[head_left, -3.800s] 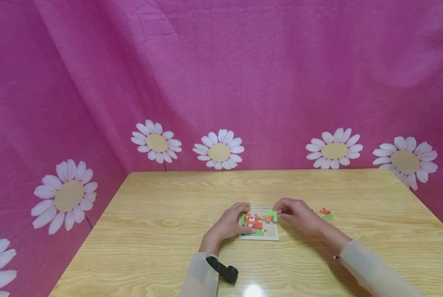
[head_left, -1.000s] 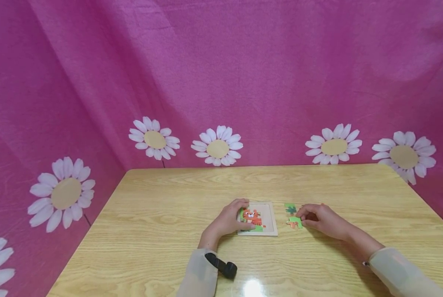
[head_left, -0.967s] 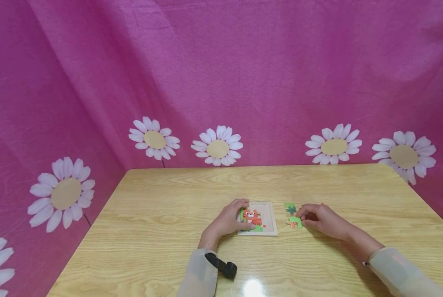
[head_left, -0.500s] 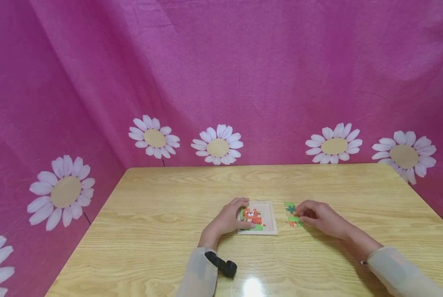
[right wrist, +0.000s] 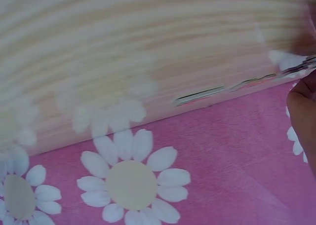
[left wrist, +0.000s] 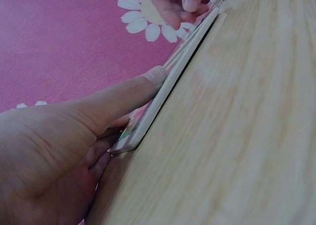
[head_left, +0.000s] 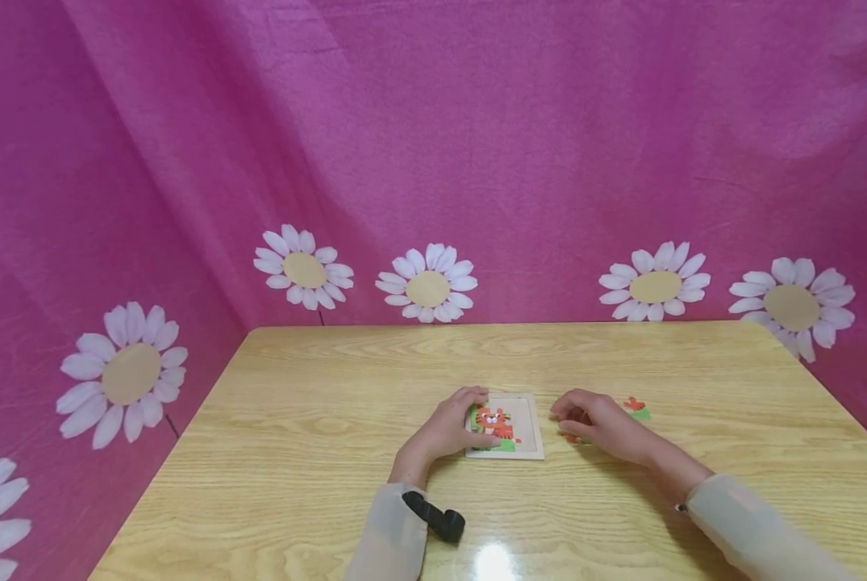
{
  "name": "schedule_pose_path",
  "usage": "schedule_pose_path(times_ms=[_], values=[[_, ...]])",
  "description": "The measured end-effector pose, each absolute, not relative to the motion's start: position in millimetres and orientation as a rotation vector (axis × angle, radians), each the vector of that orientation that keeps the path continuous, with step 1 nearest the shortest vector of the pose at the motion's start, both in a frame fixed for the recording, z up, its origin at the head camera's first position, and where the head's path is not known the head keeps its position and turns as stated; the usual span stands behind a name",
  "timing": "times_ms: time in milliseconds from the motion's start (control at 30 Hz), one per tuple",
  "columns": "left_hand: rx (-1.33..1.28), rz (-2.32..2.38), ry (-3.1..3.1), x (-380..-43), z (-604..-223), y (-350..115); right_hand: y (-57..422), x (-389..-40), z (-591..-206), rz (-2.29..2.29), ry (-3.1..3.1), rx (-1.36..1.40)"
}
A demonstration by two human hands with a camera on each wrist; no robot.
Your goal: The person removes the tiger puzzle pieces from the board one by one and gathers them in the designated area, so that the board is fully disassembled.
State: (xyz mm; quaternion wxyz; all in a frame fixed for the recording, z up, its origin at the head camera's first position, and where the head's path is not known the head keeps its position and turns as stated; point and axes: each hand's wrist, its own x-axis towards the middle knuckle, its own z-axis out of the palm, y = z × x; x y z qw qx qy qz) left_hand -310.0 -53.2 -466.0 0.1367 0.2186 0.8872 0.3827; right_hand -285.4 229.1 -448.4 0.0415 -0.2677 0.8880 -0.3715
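In the head view, my left hand (head_left: pixel 448 424) grips the left side of a small wooden puzzle tray (head_left: pixel 538 444), which lies on the table. Its thumb (left wrist: pixel 148 82) rests along the near rim in the left wrist view. Pieces showing an orange tiger (head_left: pixel 493 421) fill the tray's left part; bare wood shows on the right. Just right of the tray, my right hand (head_left: pixel 593 420) is low over the loose pieces with its fingers bent. I cannot tell whether a piece is between its fingertips. An orange and green puzzle piece (head_left: pixel 573 439) is partly covered by that hand.
Another loose orange and green piece (head_left: pixel 636 408) lies beyond the right hand. The wooden table (head_left: pixel 331 452) ends at a pink cloth (head_left: pixel 520 161) with white daisies. A black strap (head_left: pixel 436 516) is on the left sleeve.
The right hand carried an orange and green piece from the tray back to the table, let go, then shifted left over the leaf piece, now hidden. The left hand stays on the tray.
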Motion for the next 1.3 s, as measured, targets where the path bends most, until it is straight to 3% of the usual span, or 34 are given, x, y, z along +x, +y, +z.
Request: schedule_pose_path(times_ms=[700, 1300], values=[[0.618, 1.114, 2.554, -312, -467, -54, 188, -299, -451, -1.123, 2.710, -0.960], [0.636, 1.114, 2.561, -311, -464, -55, 162, -310, -451, -0.910, 2.718, -0.909]])
